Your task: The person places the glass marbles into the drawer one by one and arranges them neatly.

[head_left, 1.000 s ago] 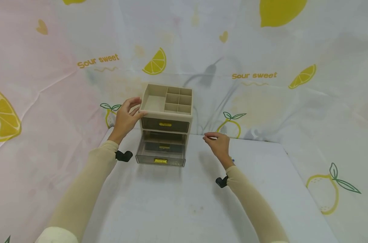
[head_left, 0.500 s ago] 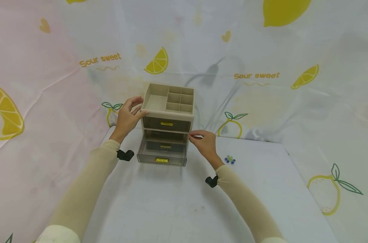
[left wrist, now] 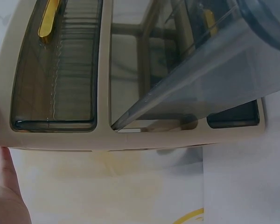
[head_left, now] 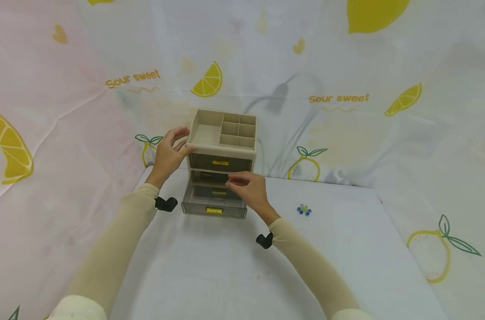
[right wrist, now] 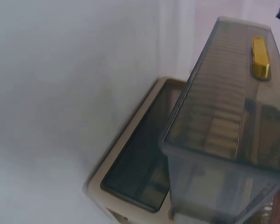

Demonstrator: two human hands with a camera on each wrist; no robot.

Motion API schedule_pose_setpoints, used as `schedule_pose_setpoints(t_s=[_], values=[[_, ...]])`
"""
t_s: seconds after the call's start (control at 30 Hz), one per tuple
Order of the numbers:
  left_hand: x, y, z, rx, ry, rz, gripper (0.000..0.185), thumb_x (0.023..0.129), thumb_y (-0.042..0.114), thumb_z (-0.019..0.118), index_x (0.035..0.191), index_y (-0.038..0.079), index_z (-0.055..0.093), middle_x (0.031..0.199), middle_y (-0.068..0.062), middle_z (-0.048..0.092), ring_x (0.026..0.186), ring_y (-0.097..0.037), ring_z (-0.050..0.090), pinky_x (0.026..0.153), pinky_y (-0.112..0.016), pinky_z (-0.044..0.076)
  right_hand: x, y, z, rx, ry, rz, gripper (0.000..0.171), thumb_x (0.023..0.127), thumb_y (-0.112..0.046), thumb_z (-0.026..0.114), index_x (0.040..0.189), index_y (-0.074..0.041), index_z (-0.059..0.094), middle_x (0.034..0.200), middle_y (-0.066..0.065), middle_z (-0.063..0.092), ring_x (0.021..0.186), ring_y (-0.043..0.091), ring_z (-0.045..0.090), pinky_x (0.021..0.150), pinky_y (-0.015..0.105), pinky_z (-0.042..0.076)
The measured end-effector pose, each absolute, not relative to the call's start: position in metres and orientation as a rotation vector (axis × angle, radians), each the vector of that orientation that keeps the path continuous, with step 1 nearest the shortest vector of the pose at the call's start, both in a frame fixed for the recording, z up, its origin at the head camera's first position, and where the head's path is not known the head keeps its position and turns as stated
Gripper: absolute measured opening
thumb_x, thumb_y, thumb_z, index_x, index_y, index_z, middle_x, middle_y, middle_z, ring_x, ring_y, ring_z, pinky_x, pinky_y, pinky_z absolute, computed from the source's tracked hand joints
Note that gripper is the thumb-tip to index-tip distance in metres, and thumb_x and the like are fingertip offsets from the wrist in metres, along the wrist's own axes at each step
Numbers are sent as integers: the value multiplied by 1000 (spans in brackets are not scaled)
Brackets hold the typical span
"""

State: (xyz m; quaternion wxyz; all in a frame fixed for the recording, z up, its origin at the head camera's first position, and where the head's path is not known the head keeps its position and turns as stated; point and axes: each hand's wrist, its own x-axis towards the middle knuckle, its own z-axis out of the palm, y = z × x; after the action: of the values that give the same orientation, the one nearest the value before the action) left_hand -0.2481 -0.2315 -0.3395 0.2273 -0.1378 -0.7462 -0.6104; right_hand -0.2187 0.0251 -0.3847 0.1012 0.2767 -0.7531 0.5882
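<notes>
A beige desktop drawer organizer [head_left: 222, 152] stands at the back of the table, with a divided open tray on top. Its middle drawer [head_left: 214, 209], smoky clear plastic with a gold handle, is pulled out. My left hand [head_left: 169, 153] holds the organizer's upper left corner, thumb at the front rim and fingers along the side. Over the right part of the open drawer, my right hand [head_left: 250, 189] has thumb and fingertips drawn together in a pinch; I cannot tell whether something small is between them. The right wrist view shows the drawer's gold handle [right wrist: 260, 58] close up.
A small cluster of blue and green glass beads [head_left: 304, 210] lies on the white table [head_left: 346, 249] to the right of the organizer. The top drawer [head_left: 221, 162] is shut. A lemon-print cloth [head_left: 338, 133] hangs behind and at both sides.
My right hand has moved left, from beside the beads to over the pulled-out drawer, bringing the beads into view. My left hand has stayed at the organizer's corner.
</notes>
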Motion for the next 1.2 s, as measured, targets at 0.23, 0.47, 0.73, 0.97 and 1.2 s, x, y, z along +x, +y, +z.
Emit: schedule_pose_setpoints(t_s=[0.23, 0.47, 0.73, 0.97, 1.2], values=[[-247, -231, -339, -380, -2050, -1682, 60, 82, -8, 74, 134, -14, 45, 134, -29, 49, 129, -38, 45, 111, -45, 41, -216, 10, -386, 883, -2224, 1756, 16, 80, 3, 77, 95, 7, 74, 97, 22, 71, 81, 29, 72, 71, 26, 62], [-248, -230, -340, -390, -2042, -1679, 60, 82, -8, 73, 134, -15, 44, 133, -29, 49, 129, -39, 45, 111, -43, 41, -219, 1, -393, 945, -2185, 1780, 28, 81, 5, 75, 108, 10, 69, 94, 25, 70, 85, 35, 70, 75, 32, 63], [-249, -231, -339, -388, -2016, -1713, 59, 81, -10, 73, 133, -15, 45, 133, -30, 49, 129, -39, 45, 111, -43, 40, -238, -8, -423, 893, -2250, 1848, 28, 81, -6, 79, 106, 3, 71, 95, 15, 73, 85, 24, 72, 75, 26, 62], [-250, -231, -340, -394, -2020, -1723, 59, 82, -9, 73, 133, -15, 45, 133, -31, 48, 129, -37, 45, 112, -43, 40, -235, -18, -421, 940, -2440, 1694, 20, 81, -12, 80, 99, -3, 75, 89, 2, 74, 79, 7, 70, 71, 21, 61], [-250, -232, -341, -390, -2010, -1720, 58, 82, -10, 73, 132, -15, 45, 133, -30, 49, 129, -37, 45, 112, -46, 40, -235, -30, -416, 1033, -2631, 1506, 19, 83, -14, 79, 99, -4, 76, 89, -2, 74, 76, 3, 67, 68, 17, 58]])
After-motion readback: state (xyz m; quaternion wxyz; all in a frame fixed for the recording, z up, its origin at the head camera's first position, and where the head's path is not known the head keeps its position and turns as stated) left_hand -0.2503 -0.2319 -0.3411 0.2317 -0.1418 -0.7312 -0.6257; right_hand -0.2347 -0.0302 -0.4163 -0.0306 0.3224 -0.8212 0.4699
